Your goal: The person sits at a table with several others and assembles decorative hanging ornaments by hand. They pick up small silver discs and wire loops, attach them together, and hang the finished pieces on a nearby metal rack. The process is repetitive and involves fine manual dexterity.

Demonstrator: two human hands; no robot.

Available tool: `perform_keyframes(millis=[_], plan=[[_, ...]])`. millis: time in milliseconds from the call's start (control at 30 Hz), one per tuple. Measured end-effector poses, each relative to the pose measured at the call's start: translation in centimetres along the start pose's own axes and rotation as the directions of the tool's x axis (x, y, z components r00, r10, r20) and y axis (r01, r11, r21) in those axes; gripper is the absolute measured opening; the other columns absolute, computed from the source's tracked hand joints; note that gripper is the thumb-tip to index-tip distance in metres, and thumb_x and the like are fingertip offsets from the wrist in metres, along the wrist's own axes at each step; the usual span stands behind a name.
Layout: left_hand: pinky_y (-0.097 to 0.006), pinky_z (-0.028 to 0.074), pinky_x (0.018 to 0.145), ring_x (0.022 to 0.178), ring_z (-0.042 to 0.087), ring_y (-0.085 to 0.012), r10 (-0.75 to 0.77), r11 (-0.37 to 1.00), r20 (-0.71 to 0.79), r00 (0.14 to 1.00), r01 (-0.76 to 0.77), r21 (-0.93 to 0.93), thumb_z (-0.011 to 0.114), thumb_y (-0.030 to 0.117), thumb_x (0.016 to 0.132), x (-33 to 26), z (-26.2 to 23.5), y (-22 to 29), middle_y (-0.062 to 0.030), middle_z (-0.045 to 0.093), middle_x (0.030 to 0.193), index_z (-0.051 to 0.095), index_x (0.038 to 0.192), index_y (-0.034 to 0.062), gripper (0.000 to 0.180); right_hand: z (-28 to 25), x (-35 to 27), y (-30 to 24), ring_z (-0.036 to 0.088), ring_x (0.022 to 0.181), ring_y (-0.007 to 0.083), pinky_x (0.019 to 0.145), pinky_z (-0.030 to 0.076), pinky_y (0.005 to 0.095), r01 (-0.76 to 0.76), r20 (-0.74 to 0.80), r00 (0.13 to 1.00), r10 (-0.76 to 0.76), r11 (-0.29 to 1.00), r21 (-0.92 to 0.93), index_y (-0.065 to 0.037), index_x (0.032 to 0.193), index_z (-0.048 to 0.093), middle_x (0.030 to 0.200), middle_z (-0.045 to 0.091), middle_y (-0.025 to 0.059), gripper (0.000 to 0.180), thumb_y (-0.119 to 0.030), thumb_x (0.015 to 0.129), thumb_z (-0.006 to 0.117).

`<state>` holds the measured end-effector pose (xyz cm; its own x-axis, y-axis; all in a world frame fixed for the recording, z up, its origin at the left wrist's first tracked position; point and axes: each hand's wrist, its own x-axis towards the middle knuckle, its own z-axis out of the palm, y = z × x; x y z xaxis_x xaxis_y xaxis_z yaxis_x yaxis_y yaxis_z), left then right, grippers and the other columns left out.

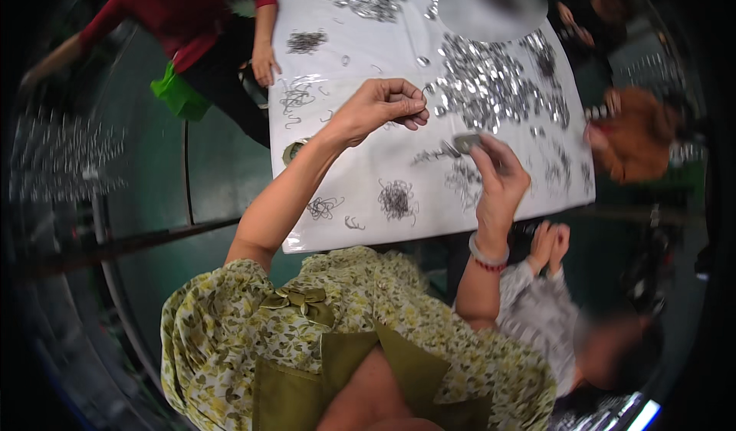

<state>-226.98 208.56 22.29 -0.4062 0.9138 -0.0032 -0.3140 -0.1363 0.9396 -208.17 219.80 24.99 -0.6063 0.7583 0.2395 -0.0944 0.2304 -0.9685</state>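
Above the middle of the white table my left hand (383, 111) is closed in a pinch. A thin, dark wire hook (426, 89) shows at its fingertips, partly hidden by the fingers. Lower and to the right, my right hand (500, 172), slightly blurred, grips a small, flat grey metal piece (464, 143) between thumb and fingers. The two hands are apart. Under and beside them lie a heap of shiny metal pieces (491, 82) and a dark tangle of wire hooks (396, 199).
The white-covered table (345, 235) carries more piles of hooks (307, 42) and metal pieces (366, 0). A tape roll (294, 153) lies by its left edge. A person in red (184, 9) stands far left; others are at the right. A green bag (180, 92) hangs at left.
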Motion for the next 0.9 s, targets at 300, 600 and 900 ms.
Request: perform_keyframes(millis=[300,600,900], plan=[[-0.031,0.045,0.086,0.097,0.055,-0.0176,-0.013,0.958,0.200,0.980,-0.045,0.283,0.072,0.019,0.078,-0.3,3.2,2.3,-0.0099,0.056,0.111,0.066,0.083,0.0036,0.017,0.8,-1.0,0.6,0.055,0.077,0.0120,0.072,0.045,0.0243,0.109,0.021,0.994,-0.108,0.988,-0.110,-0.001,0.090,0.069,0.080,0.065,0.0058,0.018,0.002,0.072,0.071],[-0.030,0.046,0.085,0.095,0.057,-0.0167,0.156,0.842,0.024,0.987,-0.146,0.520,0.070,0.012,0.078,0.4,3.8,1.0,-0.0070,0.057,0.100,0.064,0.085,-0.0001,0.015,1.3,0.1,0.8,0.053,0.078,0.0131,0.071,0.044,0.0256,0.107,0.029,0.994,-0.103,0.978,-0.178,-0.002,0.088,0.069,0.080,0.065,0.0045,0.015,-0.001,0.074,0.070],[-0.032,0.045,0.082,0.086,0.061,-0.0200,0.271,0.870,-0.089,0.959,-0.204,0.448,0.061,-0.001,0.081,0.6,4.2,-0.4,-0.0103,0.066,0.091,0.059,0.087,-0.0003,0.006,-1.5,5.4,5.9,0.056,0.073,0.0144,0.067,0.044,0.0259,-0.051,0.057,0.997,0.055,0.996,-0.067,-0.002,0.091,0.069,0.078,0.066,0.0071,0.014,-0.006,0.078,0.068]])
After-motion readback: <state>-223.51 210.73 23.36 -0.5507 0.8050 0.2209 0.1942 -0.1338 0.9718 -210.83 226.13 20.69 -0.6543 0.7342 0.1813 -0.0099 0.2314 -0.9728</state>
